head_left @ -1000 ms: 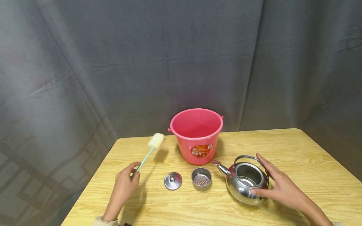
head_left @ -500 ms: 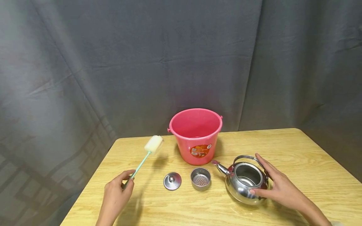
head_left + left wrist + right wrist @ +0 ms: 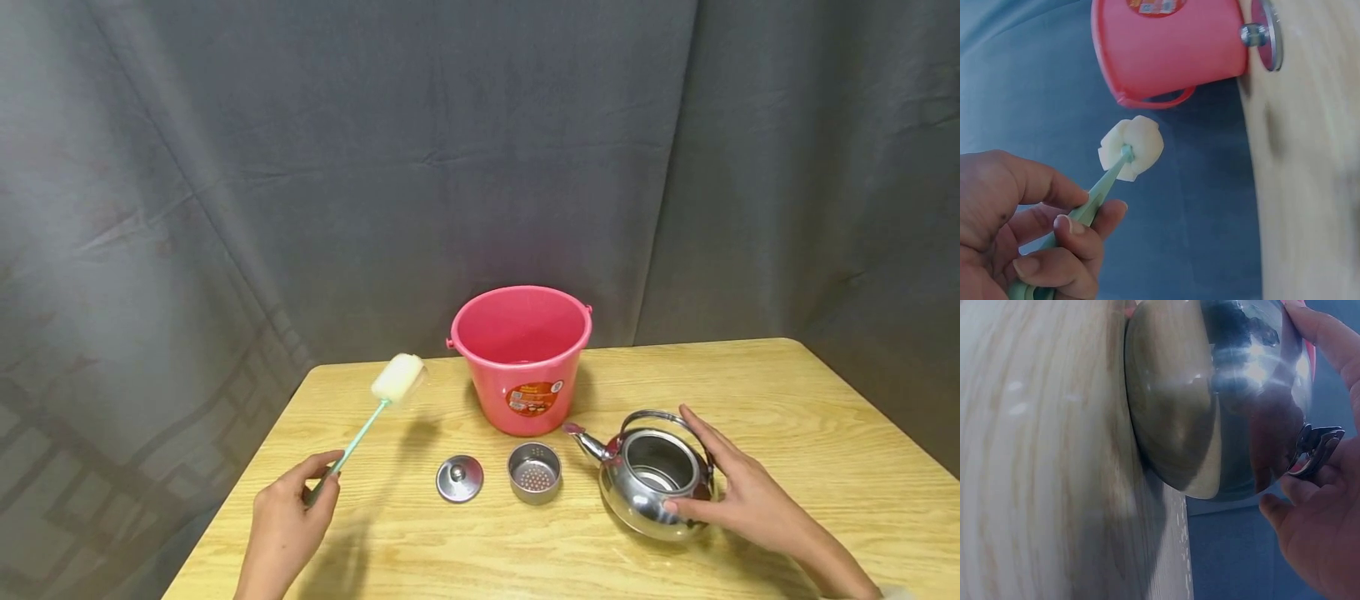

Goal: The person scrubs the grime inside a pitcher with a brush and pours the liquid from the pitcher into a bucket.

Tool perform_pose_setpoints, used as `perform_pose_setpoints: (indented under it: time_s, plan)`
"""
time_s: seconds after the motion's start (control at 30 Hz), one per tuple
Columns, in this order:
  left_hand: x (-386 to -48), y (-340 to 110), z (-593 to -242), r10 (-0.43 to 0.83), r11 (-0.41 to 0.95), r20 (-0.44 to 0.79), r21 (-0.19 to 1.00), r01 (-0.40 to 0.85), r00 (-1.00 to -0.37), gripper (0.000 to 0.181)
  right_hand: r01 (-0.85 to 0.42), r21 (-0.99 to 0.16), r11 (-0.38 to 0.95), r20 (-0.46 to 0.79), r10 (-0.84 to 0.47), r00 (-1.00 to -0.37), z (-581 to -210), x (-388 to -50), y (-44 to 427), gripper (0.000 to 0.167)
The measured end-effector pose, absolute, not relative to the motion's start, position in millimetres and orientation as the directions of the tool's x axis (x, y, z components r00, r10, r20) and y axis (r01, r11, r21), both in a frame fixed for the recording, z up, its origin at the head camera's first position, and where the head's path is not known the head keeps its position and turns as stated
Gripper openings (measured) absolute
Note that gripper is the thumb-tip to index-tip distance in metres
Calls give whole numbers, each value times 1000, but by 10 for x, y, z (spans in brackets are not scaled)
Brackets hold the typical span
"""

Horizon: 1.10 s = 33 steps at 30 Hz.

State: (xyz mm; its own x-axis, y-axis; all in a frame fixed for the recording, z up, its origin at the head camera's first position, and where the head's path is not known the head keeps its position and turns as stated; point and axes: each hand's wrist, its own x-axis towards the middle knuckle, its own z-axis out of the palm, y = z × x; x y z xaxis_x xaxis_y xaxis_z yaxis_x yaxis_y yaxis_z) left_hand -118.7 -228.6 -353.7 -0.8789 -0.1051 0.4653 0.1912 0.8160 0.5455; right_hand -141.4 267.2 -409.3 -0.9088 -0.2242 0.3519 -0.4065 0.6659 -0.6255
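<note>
My left hand (image 3: 288,517) grips the green handle of a sponge brush (image 3: 397,379), also seen in the left wrist view (image 3: 1132,147). Its white head points up and away, above the table. At the right, my right hand (image 3: 738,496) holds a steel kettle (image 3: 637,504), thumb on the near side of the body and fingers by the raised handle. The kettle stands on the table without a lid, its spout toward the left. In the right wrist view the kettle body (image 3: 1235,406) fills the upper middle, with fingertips near the handle's bracket.
A pink bucket (image 3: 495,396) stands at the back middle of the wooden table (image 3: 465,558). Before it lie a steel lid (image 3: 468,487) with a knob and a perforated steel strainer cup (image 3: 534,492). A grey curtain (image 3: 360,208) hangs behind.
My left hand has drawn back to the left and nearer to me, carrying the sponge brush with it. The right hand and the kettle stay in place.
</note>
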Motion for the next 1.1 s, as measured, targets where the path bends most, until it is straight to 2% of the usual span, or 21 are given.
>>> perform_pose_setpoints:
  time_s: [0.6, 1.1]
  plan:
    - [-1026, -2335, -3296, -38, 844, 663, 422, 331, -748, 28, -382, -626, 680, 331, -212, -920, -4089, -1418, 2683, 113]
    - [-1007, -2184, -3173, 32, 817, 679, 405, 411, -733, 31, -385, -623, 681, 334, -213, -918, -4083, -1410, 2671, 114]
